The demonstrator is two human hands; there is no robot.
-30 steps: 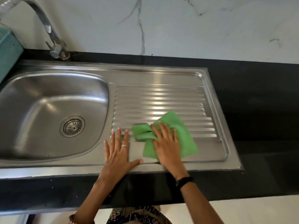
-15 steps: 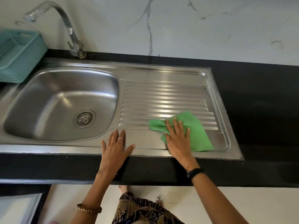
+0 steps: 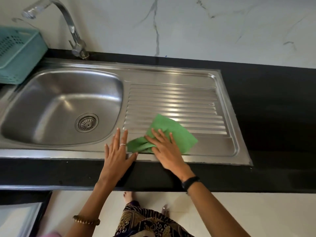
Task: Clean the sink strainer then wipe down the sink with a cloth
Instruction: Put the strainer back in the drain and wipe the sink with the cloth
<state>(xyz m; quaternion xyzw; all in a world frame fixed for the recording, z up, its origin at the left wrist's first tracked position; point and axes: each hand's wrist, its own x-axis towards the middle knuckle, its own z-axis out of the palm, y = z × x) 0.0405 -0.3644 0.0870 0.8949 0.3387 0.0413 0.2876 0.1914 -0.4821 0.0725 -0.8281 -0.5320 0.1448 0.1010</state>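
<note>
On the ribbed drainboard point(image 3: 179, 103) of the steel sink point(image 3: 68, 74), near its front edge, a green cloth point(image 3: 172, 129) is pressed flat under the right hand point(image 3: 166, 149), whose fingers point(image 3: 158, 135) are spread open on top of the fabric rather than closed around it. The cloth is bunched into a fold at its left end and lies smoother toward the right. Just beside it, the left hand point(image 3: 118, 151) is laid palm down on the sink's front rim, fingers apart and holding nothing, its thumb tip close to the bunched end of the cloth; whether the two touch cannot be told. A ring is worn on that hand, and a dark band point(image 3: 190, 182) is seen on the right wrist. Well to the left, the round strainer point(image 3: 86, 123) is seated in the drain at the bottom of the basin. Behind the basin a curved tap point(image 3: 71, 31) is mounted, and a teal basket point(image 3: 18, 53) is set at the far left of the black counter point(image 3: 273, 117).
</note>
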